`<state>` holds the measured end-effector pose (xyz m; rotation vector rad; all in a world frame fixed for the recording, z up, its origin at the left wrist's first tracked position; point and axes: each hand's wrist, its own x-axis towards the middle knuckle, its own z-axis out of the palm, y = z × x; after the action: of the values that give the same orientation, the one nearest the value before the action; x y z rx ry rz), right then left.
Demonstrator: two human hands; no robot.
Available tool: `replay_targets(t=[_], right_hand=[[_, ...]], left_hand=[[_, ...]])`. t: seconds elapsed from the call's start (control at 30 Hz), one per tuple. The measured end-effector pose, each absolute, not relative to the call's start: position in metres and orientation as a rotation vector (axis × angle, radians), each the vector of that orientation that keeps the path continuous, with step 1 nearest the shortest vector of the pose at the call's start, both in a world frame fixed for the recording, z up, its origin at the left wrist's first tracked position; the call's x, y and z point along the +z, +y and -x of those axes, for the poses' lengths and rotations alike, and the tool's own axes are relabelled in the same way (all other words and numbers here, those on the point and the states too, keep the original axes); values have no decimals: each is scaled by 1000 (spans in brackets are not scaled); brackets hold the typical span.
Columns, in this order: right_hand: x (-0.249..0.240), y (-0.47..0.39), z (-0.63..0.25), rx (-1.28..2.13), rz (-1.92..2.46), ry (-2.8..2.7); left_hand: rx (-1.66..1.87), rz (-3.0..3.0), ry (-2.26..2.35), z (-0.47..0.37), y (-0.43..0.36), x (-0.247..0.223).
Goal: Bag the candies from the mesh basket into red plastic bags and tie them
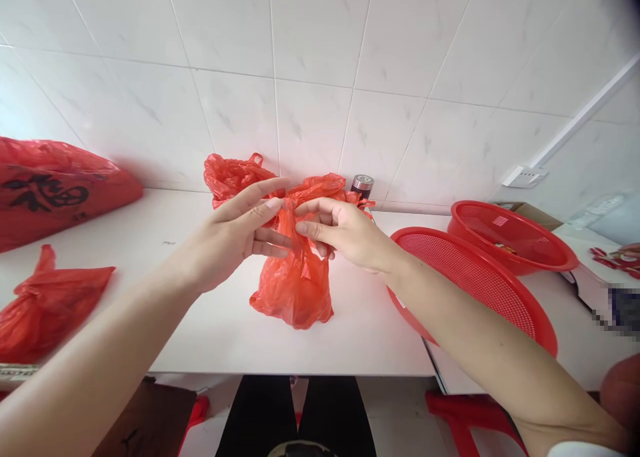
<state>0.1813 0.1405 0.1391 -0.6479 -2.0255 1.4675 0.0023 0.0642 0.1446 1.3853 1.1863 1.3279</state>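
Observation:
A filled red plastic bag (295,294) sits on the white table, its neck gathered and drawn upward. My left hand (245,224) has the neck from the left, thumb and forefinger closing at the top while the other fingers stretch along the side. From the right, my right hand (345,234) pinches the same neck with curled fingers, part of the grip hidden by the plastic. Just behind, a crumpled heap of red plastic bags (235,174) lies against the wall. What the filled bag contains is not clear.
A knotted red bag (55,304) and a large red bag with black lettering (65,184) lie at left. Two red plastic baskets (500,290) stand at right. A dark jar with a silver lid (363,185) is by the wall. Part of another person shows at far right.

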Motion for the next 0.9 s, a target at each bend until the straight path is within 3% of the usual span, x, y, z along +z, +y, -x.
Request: replay_targets(t=[0.2, 0.27, 0.33, 0.43, 0.53, 0.67, 0.9], right_hand=[[156, 146, -181, 1520, 509, -2016], [164, 150, -183, 1499, 502, -1905], [172, 154, -185, 1515, 520, -1863], [179, 156, -184, 1545, 534, -1867], [183, 156, -182, 1524, 545, -1859], [187, 160, -186, 1498, 628, -1931], [213, 186, -231, 1311, 973, -2147]], left_hand=[[1522, -1631, 1390, 18, 65, 135], [1618, -1755, 1472, 29, 66, 106], [1467, -1737, 1459, 31, 69, 62], [1229, -1409, 1139, 11, 74, -6], [1157, -1157, 892, -26, 78, -45], [1131, -953, 708, -66, 83, -55], [1349, -722, 992, -67, 75, -81]])
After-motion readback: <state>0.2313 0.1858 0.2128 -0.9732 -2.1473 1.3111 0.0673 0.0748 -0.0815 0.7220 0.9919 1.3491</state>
